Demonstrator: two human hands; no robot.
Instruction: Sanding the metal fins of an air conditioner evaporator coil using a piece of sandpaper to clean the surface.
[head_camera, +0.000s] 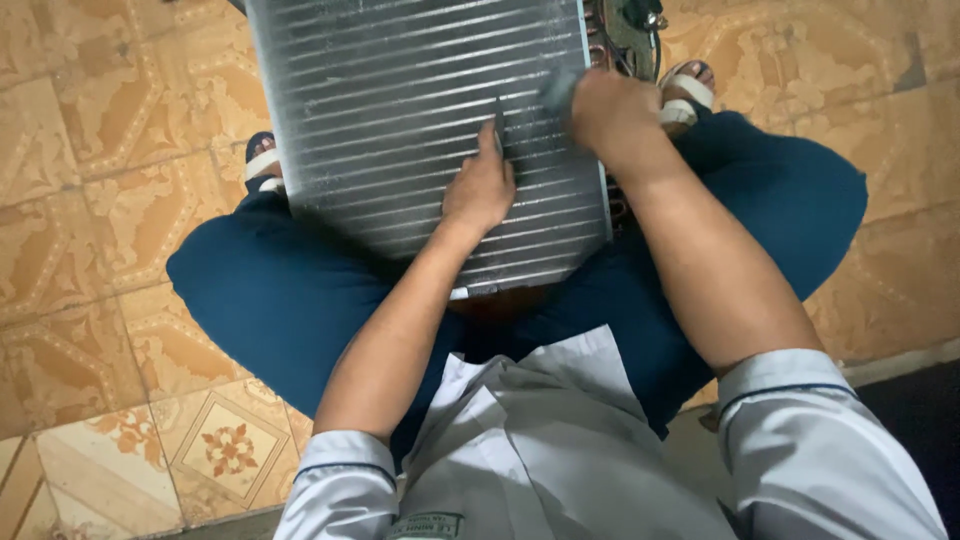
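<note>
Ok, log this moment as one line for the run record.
left hand: holds thin dark tool on finned coil panel | right hand: blurred, at panel's right edge | panel between knees, tiled floor

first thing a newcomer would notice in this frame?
The big grey finned metal coil panel, ribbed with horizontal lines, fills the upper centre and leans against the person's dark blue trousers. The left hand presses a thin dark tool against its fins near the middle, while the right hand grips the panel's right edge, motion-blurred. Around it lies an orange patterned tile floor.
</note>
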